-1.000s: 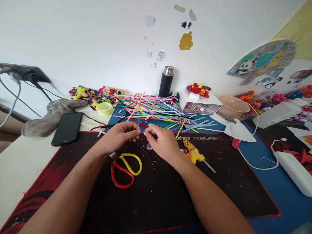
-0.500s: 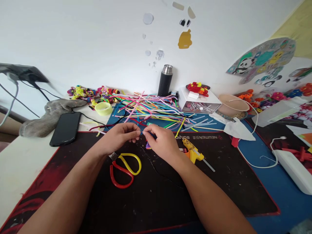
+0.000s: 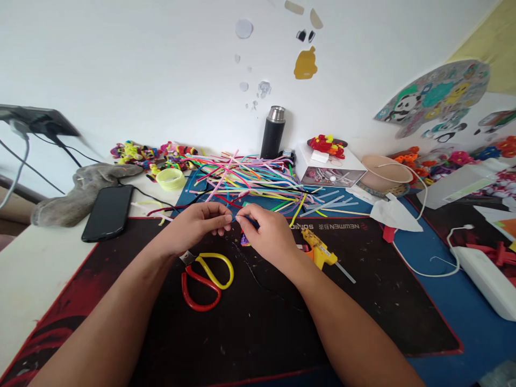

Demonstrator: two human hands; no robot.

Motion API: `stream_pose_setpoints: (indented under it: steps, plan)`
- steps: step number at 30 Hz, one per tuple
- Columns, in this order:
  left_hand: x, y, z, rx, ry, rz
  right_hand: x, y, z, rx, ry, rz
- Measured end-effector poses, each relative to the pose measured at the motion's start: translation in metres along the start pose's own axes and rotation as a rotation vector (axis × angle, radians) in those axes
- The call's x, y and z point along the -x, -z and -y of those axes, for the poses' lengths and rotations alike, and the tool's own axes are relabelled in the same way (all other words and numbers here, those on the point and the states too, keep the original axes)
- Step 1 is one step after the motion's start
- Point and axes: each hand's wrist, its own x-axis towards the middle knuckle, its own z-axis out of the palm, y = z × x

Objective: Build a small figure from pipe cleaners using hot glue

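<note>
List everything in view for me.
Thin strip: one, blue, at both hands' fingertips
Loose strips: many, multicoloured, behind hands
Scissors: one, red-yellow, mat
Glue gun: one, yellow, mat
Mat: one, black, below hands
Phone: one, black, left
Roll: one, yellow-green, left
Flask: one, black, by wall
Box: one, white, right of flask
Bowl: one, beige, right of box
Figures: several, multicoloured, left rear
Wall stickers: several, mixed colours, wall
Left hand: one, bare, centre
Right hand: one, bare, centre
</note>
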Motion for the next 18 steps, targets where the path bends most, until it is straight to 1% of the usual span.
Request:
stream_pose_setpoints:
  steps: [11,18]
  plan:
    - [0.0010,0.0002,-0.0007,0.012,-0.022,0.026,-0.0002,0.0006,-0.0002,-0.057,0.002,0.004]
    - [-0.0003,-0.0012,-0.0028,0.010,-0.038,-0.039,-0.0005,0.0013,0.0002,-0.034,-0.009,0.002]
